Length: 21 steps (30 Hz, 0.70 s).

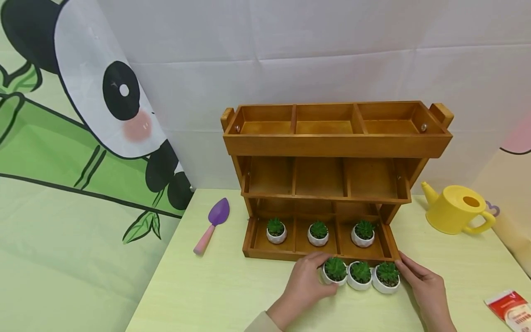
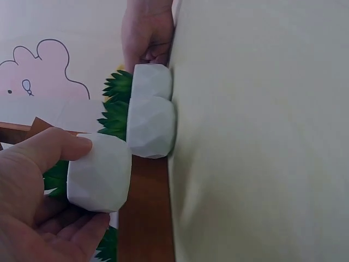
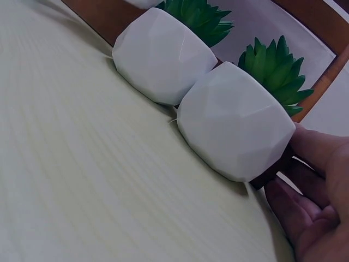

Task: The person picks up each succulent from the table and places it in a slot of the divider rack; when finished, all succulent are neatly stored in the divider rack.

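My left hand [image 1: 309, 281] grips a potted succulent [image 1: 335, 271] in a white faceted pot, thumb on one side and fingers on the other. The left wrist view shows this pot [image 2: 99, 173] held off the table. Beside it, two more potted succulents, a middle one [image 1: 360, 275] and a right one [image 1: 386, 277], stand touching on the table before the wooden shelf [image 1: 319, 257]. My right hand [image 1: 427, 290] reaches along the shelf's front right corner, fingers extended beside the right pot [image 3: 234, 123]. Whether its fingertips press the pot or the shelf is partly hidden.
Three potted succulents, left [image 1: 276, 235], middle [image 1: 318, 237] and right [image 1: 362, 238], sit in separate compartments of the lowest tier. A purple trowel [image 1: 212, 226] lies left of the shelf. A yellow watering can [image 1: 456, 210] and a red-and-white packet [image 1: 512, 310] are at the right.
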Available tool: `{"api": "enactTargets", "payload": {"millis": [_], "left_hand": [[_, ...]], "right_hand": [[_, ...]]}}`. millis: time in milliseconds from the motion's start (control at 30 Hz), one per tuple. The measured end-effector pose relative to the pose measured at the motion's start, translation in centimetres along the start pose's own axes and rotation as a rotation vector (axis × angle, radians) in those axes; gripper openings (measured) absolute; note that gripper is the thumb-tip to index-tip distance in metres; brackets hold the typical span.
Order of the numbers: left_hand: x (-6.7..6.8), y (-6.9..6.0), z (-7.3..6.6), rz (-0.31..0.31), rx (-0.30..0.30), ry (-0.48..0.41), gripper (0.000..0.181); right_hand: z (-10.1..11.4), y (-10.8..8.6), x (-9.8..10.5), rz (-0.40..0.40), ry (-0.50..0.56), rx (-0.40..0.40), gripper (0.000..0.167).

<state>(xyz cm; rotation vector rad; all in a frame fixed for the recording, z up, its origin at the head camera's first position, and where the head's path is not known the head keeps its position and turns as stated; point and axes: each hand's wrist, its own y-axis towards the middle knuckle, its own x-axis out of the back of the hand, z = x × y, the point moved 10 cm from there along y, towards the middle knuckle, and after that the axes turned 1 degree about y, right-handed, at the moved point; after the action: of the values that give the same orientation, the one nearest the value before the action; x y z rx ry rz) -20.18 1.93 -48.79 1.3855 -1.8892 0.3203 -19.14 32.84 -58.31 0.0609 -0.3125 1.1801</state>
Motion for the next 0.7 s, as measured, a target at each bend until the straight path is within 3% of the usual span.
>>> {"api": "enactTargets", "payload": {"millis": [267,700], "left_hand": [[1.4,1.2,-1.2,0.036,-0.027,-0.041,0.058],[4.3,3.8,-4.7,0.009,-0.135,-0.080,0.059]], "right_hand": [[-0.3,0.1,0.1,0.005,-0.008,-0.008,0.059],[-0.1,0.1,0.0,0.004,-0.011,0.008,0.059]]}}
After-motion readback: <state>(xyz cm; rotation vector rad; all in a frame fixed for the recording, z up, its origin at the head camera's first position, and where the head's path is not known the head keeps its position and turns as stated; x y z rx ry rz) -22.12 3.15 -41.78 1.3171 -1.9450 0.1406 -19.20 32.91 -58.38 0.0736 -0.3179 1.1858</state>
